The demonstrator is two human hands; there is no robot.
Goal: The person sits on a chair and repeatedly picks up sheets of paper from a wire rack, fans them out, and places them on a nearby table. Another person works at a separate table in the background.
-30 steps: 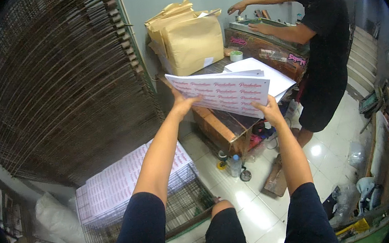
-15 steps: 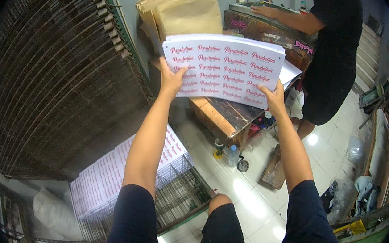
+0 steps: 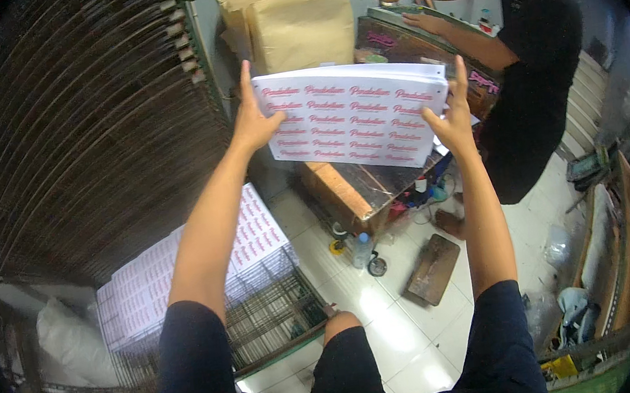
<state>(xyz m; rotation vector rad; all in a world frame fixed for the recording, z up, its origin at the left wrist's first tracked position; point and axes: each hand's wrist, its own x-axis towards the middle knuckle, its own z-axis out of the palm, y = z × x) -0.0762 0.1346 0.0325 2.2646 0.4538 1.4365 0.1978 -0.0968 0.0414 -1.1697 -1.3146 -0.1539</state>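
Observation:
Between my two hands I hold up a stack of white printed sheets (image 3: 353, 125) with rows of red script lettering. My left hand (image 3: 252, 125) grips the left edge, thumb on the front and the other fingers along the side. At the right edge, my right hand (image 3: 453, 122) has its thumb against the front and its fingers pointing up. Below the stack is a dark worktable with a light wooden edge (image 3: 339, 191); the sheets hide much of its top. More sheets with the same print (image 3: 255, 229) lie on the wire drying rack (image 3: 269, 309) at lower left.
Raised rack shelves (image 3: 86, 136) fill the left side. Brown paper bundles (image 3: 301, 29) stand behind the table. A co-worker (image 3: 542, 88) in black reaches over the far right bench. On the tiled floor are a plastic bottle (image 3: 362, 251) and a wooden block (image 3: 433, 268).
The stack has shifted slightly left and sits more level and flatter. My right hand has moved up its edge, with its fingers straighter. The view has shifted a little.

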